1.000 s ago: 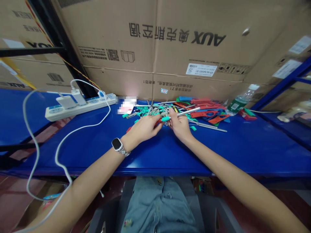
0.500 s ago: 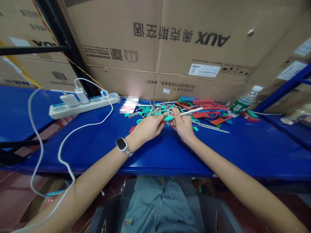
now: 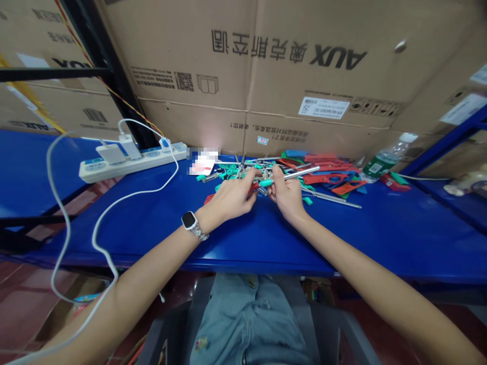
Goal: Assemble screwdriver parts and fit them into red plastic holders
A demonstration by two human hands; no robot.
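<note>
My left hand (image 3: 233, 197) is closed around a red handle (image 3: 252, 189); a red end also shows past the other side of the hand. A green collar (image 3: 266, 183) sits between that handle and a slim silver rod (image 3: 304, 173), which slants up to the right. My right hand (image 3: 288, 196) pinches the rod close to the collar, thumb on top. Behind both hands lies a pile of small green plastic and metal pieces (image 3: 229, 171). Red and blue plastic handles (image 3: 323, 177) are heaped to the right of it.
A white power strip (image 3: 133, 162) with plugged-in chargers stands at left, its white cable (image 3: 99, 228) looping over the table edge. A plastic bottle (image 3: 388, 157) leans at right. Large cardboard boxes (image 3: 274, 81) wall off the back of the blue table (image 3: 266, 238).
The view has shifted slightly. My left hand has opened up a little more of the red handle to sight beside the green collar. Both hands keep their hold.
</note>
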